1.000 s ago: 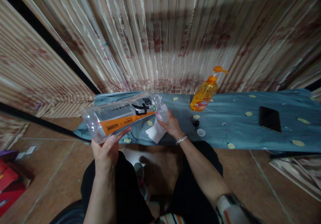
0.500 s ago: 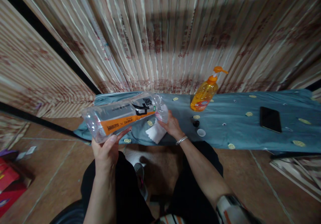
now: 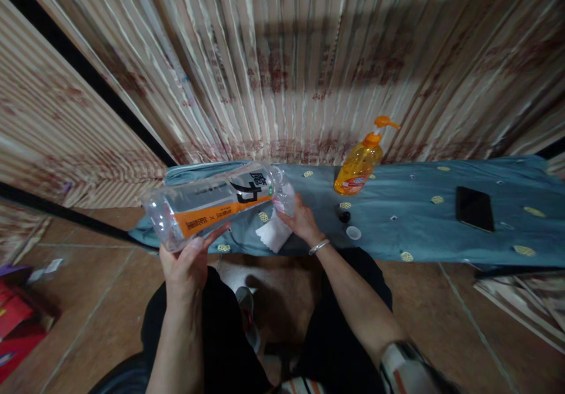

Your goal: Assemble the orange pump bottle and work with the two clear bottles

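A large clear plastic bottle [image 3: 212, 203] with an orange and black label lies tilted in the air, its neck pointing right. My left hand [image 3: 188, 259] grips its base from below. At the neck end, my right hand [image 3: 302, 220], with a silver bracelet at the wrist, holds a white cloth or tissue [image 3: 274, 231] against the bottle; its fingertips are partly hidden. To the right, a pump bottle [image 3: 358, 166] of orange-yellow liquid stands upright. A small black cap [image 3: 345, 217] and a whitish round lid [image 3: 354, 233] lie near my right hand.
The narrow table has a blue-green patterned cloth [image 3: 424, 229]. A black phone [image 3: 474, 208] lies on its right part. Behind hangs a striped curtain [image 3: 300, 59], with black frame bars at the left. A red box [image 3: 20, 323] sits on the floor at the left.
Both hands and the clear bottle hold almost the same pose. The whole view has shifted very slightly.
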{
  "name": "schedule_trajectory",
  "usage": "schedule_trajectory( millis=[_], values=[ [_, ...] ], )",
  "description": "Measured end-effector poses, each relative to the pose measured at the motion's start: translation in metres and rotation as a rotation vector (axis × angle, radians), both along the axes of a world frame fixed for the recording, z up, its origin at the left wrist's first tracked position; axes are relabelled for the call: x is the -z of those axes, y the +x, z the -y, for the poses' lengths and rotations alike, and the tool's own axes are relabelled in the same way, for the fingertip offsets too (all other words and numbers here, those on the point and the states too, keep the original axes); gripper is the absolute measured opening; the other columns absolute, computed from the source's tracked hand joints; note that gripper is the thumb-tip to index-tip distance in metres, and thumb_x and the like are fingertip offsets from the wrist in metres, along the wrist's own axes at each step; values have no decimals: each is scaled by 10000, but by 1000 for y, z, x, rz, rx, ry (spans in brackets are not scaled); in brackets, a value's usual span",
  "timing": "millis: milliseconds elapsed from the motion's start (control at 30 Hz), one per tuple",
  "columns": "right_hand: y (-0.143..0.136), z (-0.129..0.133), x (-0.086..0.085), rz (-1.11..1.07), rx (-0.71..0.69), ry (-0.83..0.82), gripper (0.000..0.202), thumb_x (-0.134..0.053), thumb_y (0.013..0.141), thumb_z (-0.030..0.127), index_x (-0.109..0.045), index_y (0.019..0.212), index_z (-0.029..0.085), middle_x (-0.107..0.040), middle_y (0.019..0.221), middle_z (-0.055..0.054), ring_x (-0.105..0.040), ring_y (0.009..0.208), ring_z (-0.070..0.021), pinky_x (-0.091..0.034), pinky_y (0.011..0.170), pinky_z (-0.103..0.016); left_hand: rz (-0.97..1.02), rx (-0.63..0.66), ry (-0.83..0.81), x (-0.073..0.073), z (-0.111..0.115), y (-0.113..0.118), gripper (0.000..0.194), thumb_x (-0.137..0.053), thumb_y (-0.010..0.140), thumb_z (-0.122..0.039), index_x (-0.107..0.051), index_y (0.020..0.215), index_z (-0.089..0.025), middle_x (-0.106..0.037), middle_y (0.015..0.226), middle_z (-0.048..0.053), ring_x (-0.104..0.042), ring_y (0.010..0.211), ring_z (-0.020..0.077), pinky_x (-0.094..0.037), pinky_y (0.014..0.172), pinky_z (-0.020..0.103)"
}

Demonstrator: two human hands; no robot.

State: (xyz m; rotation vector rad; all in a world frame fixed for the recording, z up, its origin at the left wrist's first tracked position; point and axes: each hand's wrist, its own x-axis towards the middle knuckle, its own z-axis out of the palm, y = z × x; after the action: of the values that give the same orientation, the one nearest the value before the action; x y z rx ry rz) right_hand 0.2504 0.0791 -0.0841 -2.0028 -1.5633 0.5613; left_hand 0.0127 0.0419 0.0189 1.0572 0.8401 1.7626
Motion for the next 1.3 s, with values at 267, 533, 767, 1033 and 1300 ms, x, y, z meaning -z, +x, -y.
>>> schedule_trajectory(
  millis=[267, 533, 767, 1033, 1300],
  values=[
    [0, 0, 0, 3, 4, 8, 560, -789, 1016, 354, -529, 1470, 155, -820, 1313, -168, -811, 1192, -294, -557, 918, -291, 14, 1, 12, 2, -1, 0, 626, -1031, 562, -336, -855, 1162, -311, -858, 1198, 73, -830, 986, 312, -686, 989, 647],
    [0, 1, 2, 3, 6, 7, 564, -784, 1019, 361, -529, 1475, 150, -820, 1313, -176, -811, 1192, -297, -564, 922, -301, 7, 8, 17, 2, -2, -1, 621, -1027, 563, -334, -844, 1154, -279, -853, 1210, 93, -821, 997, 317, -695, 967, 645],
    [0, 0, 2, 0, -2, 9, 575, -785, 1017, 361, -520, 1479, 146, -819, 1317, -178, -808, 1204, -299, -562, 933, -301, 3, 12, 8, 0, -2, -2, 676, -1040, 547, -343, -839, 1192, -299, -841, 1233, 92, -813, 1002, 315, -696, 966, 647],
    [0, 0, 1, -3, -8, -12, 587, -769, 1032, 350, -503, 1506, 131, -808, 1340, -191, -797, 1231, -306, -562, 944, -309, -8, 14, -2, -4, -4, -3, 494, -1042, 545, -356, -867, 999, -273, -852, 1166, 81, -817, 958, 310, -729, 896, 597],
    [1, 0, -2, -5, -8, -16, 602, -778, 1025, 372, -503, 1507, 139, -808, 1345, -186, -801, 1218, -306, -564, 938, -309, -54, 25, -8, -4, -5, -6, 483, -1031, 576, -374, -865, 1026, -323, -847, 1209, 58, -800, 1121, 378, -710, 952, 658]
  ],
)
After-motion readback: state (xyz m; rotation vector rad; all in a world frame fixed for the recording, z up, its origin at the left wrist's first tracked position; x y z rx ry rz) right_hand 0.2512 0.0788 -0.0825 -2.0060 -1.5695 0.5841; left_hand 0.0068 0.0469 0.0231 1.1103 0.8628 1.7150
